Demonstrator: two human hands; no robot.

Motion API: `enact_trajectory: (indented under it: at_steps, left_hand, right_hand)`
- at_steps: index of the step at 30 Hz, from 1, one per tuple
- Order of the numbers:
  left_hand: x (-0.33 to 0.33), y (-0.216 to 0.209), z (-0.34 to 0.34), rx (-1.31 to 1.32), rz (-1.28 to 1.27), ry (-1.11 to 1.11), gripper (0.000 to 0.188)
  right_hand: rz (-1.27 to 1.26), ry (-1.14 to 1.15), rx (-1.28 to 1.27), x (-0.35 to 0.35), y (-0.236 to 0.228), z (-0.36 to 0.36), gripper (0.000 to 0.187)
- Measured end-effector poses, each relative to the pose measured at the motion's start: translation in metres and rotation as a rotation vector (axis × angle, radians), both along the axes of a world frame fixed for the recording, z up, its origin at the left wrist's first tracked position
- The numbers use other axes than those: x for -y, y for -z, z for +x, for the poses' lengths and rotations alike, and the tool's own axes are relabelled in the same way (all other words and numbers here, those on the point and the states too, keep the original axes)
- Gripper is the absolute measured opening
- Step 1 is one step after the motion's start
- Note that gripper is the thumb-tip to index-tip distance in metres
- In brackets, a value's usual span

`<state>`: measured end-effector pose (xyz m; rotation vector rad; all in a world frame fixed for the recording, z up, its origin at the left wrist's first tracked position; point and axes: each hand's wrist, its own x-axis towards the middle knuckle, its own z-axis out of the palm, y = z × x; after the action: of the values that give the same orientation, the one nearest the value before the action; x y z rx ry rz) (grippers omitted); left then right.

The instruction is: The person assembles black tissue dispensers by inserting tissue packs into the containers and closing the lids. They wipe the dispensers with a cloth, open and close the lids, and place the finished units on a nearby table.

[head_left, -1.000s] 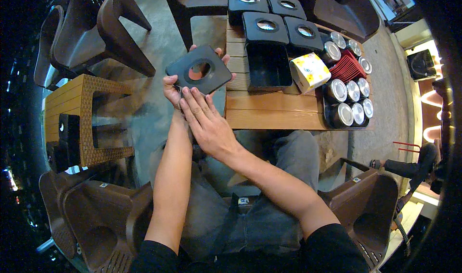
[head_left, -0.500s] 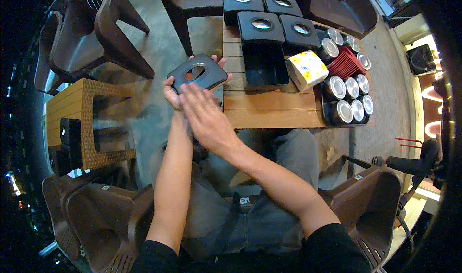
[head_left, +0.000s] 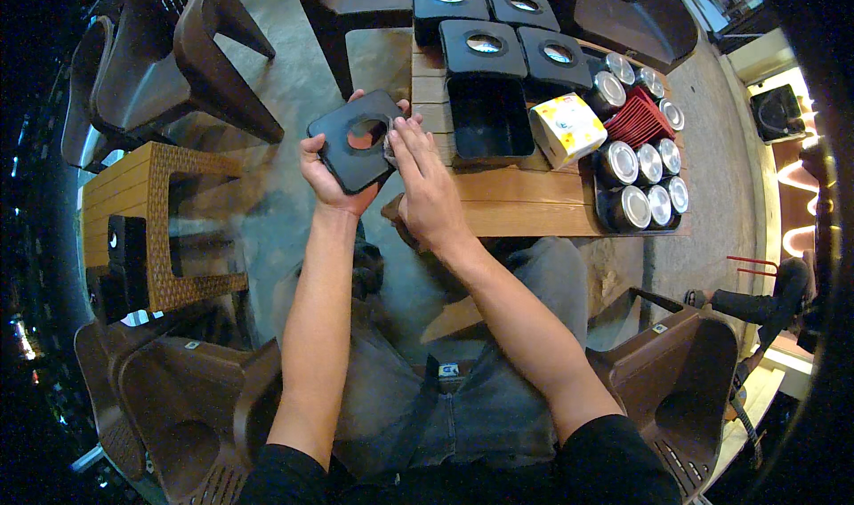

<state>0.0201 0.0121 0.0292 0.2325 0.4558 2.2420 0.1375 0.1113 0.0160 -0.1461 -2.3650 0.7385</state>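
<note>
My left hand (head_left: 320, 171) grips a black square lid (head_left: 334, 149) with a round hole in its middle, thumb and fingers around its edges. It is held tilted, off the left end of the table, and skin shows through the hole. My right hand (head_left: 431, 185) presses against the lid's right edge, fingers together. Under its fingertips shows a crumpled greyish cloth (head_left: 389, 144); a brownish end hangs below the palm. On the table an uncovered black square box (head_left: 492, 122) stands right of my hands.
Several black boxes with holed lids (head_left: 483, 49) stand at the back of the slatted wooden table (head_left: 525, 202). To the right are a yellow-white tissue pack (head_left: 567, 129), red folded napkins (head_left: 639, 118) and silver-lidded jars (head_left: 635, 207) on trays. Brown chairs (head_left: 191, 69) surround me.
The lid has turned and tilted in my left hand. My right hand has moved right, from the lid's near edge to its right edge, and the cloth has come into sight.
</note>
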Motion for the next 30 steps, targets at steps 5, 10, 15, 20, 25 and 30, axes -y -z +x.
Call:
enact_trajectory:
  at_steps: [5,10,15,20,25,30]
  left_hand:
    - [-0.001,-0.013,-0.002,-0.154,0.072,0.062,0.102]
    - [0.001,-0.021,-0.001,-0.146,0.097,0.155,0.110]
    - [0.003,-0.025,-0.001,-0.121,0.117,0.229,0.109]
    - [0.008,-0.030,-0.009,-0.134,0.124,0.241,0.114]
    - [0.013,-0.035,-0.011,-0.116,0.093,0.137,0.114]
    - [0.012,-0.036,-0.011,-0.157,0.088,0.137,0.114]
  right_hand:
    - [-0.296,0.041,-0.249,-0.002,-0.009,0.001,0.032]
    - [-0.579,0.055,-0.336,-0.024,-0.025,0.010,0.024]
    - [-0.885,0.045,-0.341,-0.022,-0.032,0.010,0.026]
    - [-0.983,0.120,-0.341,-0.030,-0.031,0.005,0.010]
    - [-1.069,0.041,-0.221,-0.030,-0.029,0.008,0.011]
    - [-1.089,-0.072,-0.202,-0.028,-0.031,0.012,0.014]
